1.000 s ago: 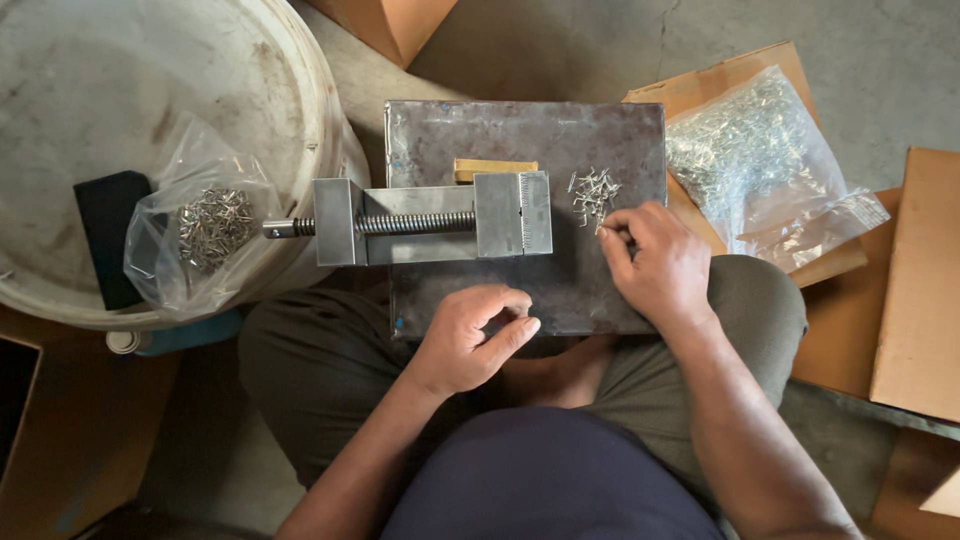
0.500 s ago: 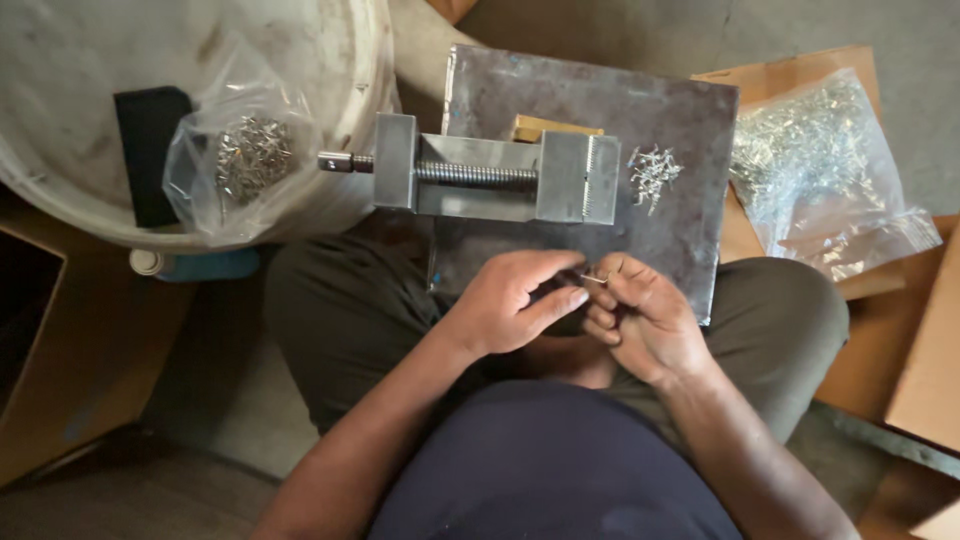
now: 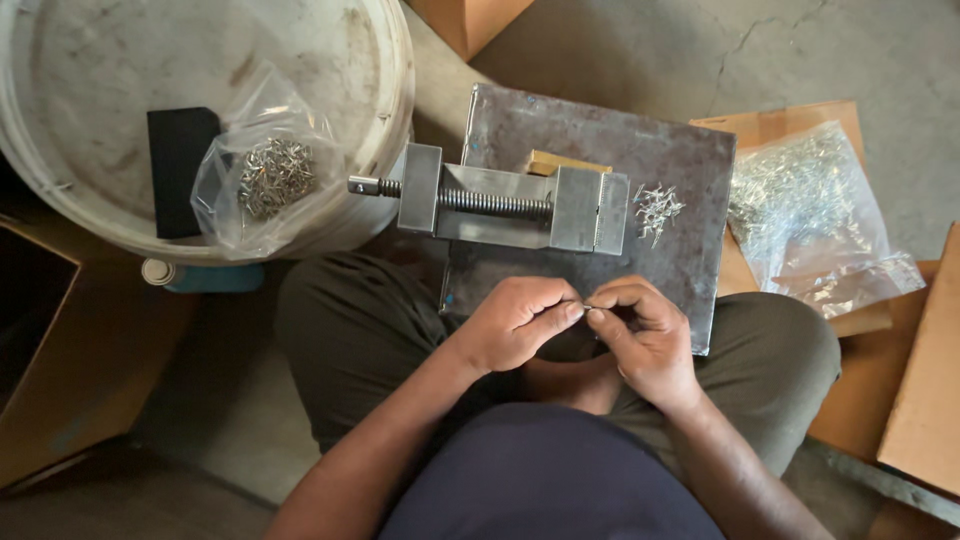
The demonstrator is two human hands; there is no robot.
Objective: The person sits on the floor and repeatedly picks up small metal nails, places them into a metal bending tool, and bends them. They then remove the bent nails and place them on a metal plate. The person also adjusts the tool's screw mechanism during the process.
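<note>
Tiny metal piece [image 3: 587, 306] pinched between both hands at frame centre, mostly hidden by fingertips, left hand [image 3: 515, 325] and right hand [image 3: 643, 335] touching, one steel vise [image 3: 510, 203] above on one metal plate [image 3: 640, 160], small loose pile of pins [image 3: 655, 210] uncountable, two plastic bags of pins, upper left [image 3: 265, 175] and right [image 3: 810, 215].

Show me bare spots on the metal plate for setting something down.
Free: the metal plate behind the vise, and the strip right of the loose pin pile. Crowded: the near edge, where left hand and right hand meet.
</note>
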